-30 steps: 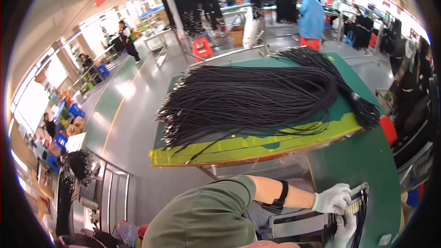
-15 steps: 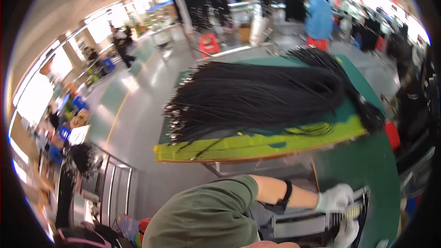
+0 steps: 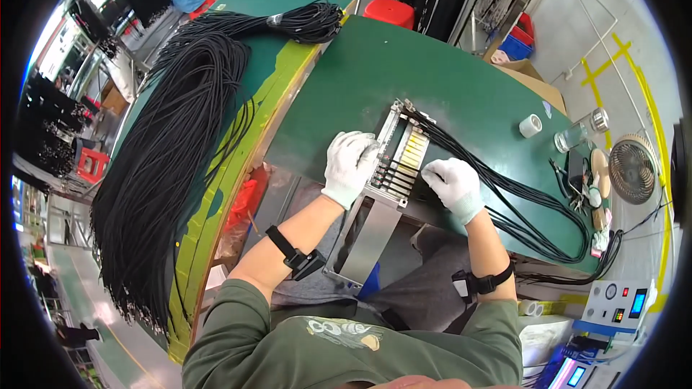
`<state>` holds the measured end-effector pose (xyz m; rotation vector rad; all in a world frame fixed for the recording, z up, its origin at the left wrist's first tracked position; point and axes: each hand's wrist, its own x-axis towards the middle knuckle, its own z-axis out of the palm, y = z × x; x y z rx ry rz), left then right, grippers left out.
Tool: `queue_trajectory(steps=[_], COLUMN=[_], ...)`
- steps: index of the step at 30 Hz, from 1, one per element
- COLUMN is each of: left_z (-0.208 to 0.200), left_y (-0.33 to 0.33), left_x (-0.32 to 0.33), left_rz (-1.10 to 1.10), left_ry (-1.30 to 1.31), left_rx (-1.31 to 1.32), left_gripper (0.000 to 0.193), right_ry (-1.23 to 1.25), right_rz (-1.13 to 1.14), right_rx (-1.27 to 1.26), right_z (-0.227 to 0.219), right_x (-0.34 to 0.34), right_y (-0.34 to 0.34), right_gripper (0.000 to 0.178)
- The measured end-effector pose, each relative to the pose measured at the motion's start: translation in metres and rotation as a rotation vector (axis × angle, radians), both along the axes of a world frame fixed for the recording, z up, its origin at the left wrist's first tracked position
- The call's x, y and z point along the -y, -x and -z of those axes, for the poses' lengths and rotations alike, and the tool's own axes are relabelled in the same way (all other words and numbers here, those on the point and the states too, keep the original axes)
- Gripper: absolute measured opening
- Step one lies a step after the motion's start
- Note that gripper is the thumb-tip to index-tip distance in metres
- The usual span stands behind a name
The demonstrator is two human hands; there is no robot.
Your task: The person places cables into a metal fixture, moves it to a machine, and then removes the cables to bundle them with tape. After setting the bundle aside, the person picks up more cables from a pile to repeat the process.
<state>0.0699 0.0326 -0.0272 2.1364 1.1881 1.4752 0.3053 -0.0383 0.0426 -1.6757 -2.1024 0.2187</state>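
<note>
A metal clamping fixture [image 3: 390, 155] with a row of yellow slots [image 3: 414, 150] sits at the near edge of the green table. Several black cables lie across its near slots. From its far end a bundle of black cables [image 3: 497, 180] runs off to the right and loops back. My left hand [image 3: 351, 164], in a white glove, is at the fixture's left side, its fingers drawn together by the cable ends. My right hand [image 3: 454, 186], gloved too, is just right of the slots with fingers curled. What either hand pinches, if anything, is too small to make out.
A large heap of black cables [image 3: 166, 166] covers the left table, edged with yellow-green tape [image 3: 252, 137]. At right are a white roll [image 3: 530, 126], a glass jar [image 3: 573, 137], a small fan [image 3: 633, 169] and a control box [image 3: 614, 306]. A red stool [image 3: 389, 12] stands beyond.
My view has swung right and down, bringing the fixture and both hands to the middle. The cable heap now appears at the left. My hands remain at the fixture.
</note>
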Motion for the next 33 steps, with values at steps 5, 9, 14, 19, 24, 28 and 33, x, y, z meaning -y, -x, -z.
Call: queue_trajectory(steps=[5,9,14,19,24,28,33], left_z=[0.005,0.009,0.002,-0.012,-0.004,-0.021,-0.025], left_y=[0.003,0.006,0.008,0.000,0.003,-0.003,-0.008], left_x=[0.001,0.000,-0.001,0.004,-0.001,0.002,0.011], left_rz=[-0.006,-0.022,0.051,0.134,0.139,0.227,0.225], left_ry=[0.029,0.034,0.065,0.013,0.136,-0.027,-0.042], left_rx=[-0.078,-0.095,-0.093,-0.096,0.059,-0.247,-0.569], left_gripper=[0.017,0.018,0.018,0.014,0.018,0.025,0.028], right_ry=[0.032,0.037,0.033,0.028,0.066,0.037,-0.111], right_rz=[-0.052,-0.051,-0.043,-0.004,0.041,0.010,0.101], right_rx=[0.061,0.088,0.078,0.046,0.032,0.001,0.068], right_z=[0.008,0.008,0.009,0.012,0.009,0.014,0.012], right_x=[-0.003,-0.004,-0.005,-0.006,-0.005,-0.004,-0.021], right_y=[-0.004,-0.002,-0.001,0.000,0.005,0.006,-0.004], right_gripper=[0.017,0.017,0.017,0.016,0.016,0.017,0.017])
